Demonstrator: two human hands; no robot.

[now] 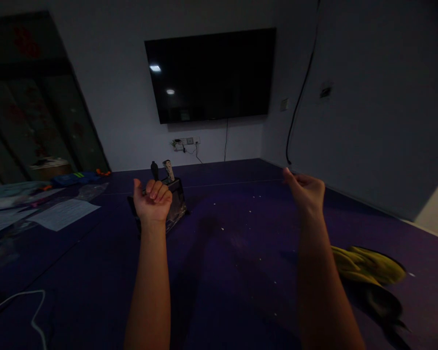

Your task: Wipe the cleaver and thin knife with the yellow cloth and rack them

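My left hand (154, 200) is raised, palm turned towards me, with its fingers half curled and the thumb standing apart. Nothing shows in it. Just behind it on the purple floor (226, 272) stands a dark box-like holder (175, 206), partly hidden by the hand. A black-handled tool (154, 170) and a pale, worn-looking handle (168, 170) stick up out of it. My right hand (307, 190) is held up over the floor to the right, fingers folded in and thumb pointing left. I see no object in it.
A yellow cloth (372, 265) and a dark item (379, 304) lie right of my right forearm. Paper sheets (63, 214) and clothing lie at left, near a white cable (38, 308). Small white scraps dot the floor. A television (215, 78) hangs on the far wall.
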